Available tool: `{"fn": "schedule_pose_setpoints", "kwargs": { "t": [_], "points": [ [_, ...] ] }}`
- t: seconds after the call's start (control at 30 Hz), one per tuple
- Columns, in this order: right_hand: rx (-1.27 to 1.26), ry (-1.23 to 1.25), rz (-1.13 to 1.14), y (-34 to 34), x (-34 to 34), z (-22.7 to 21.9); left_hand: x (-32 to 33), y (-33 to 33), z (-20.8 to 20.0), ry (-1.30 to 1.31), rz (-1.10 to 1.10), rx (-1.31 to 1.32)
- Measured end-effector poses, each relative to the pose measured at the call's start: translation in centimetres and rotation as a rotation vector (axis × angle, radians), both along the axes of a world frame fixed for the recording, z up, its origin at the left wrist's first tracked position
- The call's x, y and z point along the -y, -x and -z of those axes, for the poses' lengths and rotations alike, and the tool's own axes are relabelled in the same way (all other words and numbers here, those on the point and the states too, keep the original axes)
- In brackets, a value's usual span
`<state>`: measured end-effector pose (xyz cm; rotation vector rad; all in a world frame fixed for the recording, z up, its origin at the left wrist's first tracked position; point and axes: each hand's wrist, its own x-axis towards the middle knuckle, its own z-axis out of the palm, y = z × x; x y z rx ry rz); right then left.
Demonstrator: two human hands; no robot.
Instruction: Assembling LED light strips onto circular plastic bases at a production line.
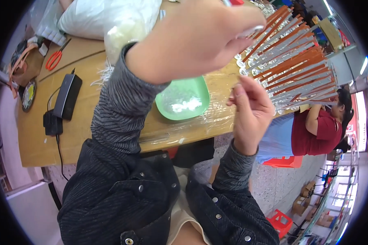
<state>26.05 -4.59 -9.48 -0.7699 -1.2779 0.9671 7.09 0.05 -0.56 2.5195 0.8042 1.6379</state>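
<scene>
My left hand (pixel 200 43) is stretched across the table, high in the picture and smeared by motion. Its fingers are curled closed; a shiny bit shows by the fingertips and a pale tip at the picture's top edge, too unclear to name. Lower and to the right, my right hand (pixel 251 110) is raised with thumb and fingertips pinched together; whatever is between them is too small to make out. Below my left wrist lies a light green plastic tray (pixel 206 96), partly covered by the arm, with small white pieces (pixel 187 105) in it.
Many orange and silver rods (pixel 290 61) on round silver bases crowd the right side. A co-worker in a red top (pixel 329 130) is beyond them. White bags (pixel 94 18), red-handled scissors (pixel 54 59), a black power adapter (pixel 68 96) and white strands (pixel 104 75) lie left.
</scene>
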Motion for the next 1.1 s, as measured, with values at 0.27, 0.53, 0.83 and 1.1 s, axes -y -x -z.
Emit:
{"fn": "schedule_pose_setpoints", "kwargs": {
  "t": [0.27,0.53,0.83,1.1],
  "points": [
    [0.203,-0.347,0.385,-0.3,2.4,-7.4,-0.5,-3.5,2.5,0.014,0.092,-0.152],
    [0.293,-0.358,0.327,-0.7,2.0,-6.5,0.2,-4.4,2.8,-0.181,0.177,-0.026],
    [0.28,-0.471,0.391,-0.1,1.7,-5.2,0.7,-4.7,3.1,-0.152,0.126,-0.059],
    [0.144,-0.519,0.327,-0.4,0.8,-4.3,1.4,-4.7,2.6,-0.103,0.095,-0.095]
  ]
}}
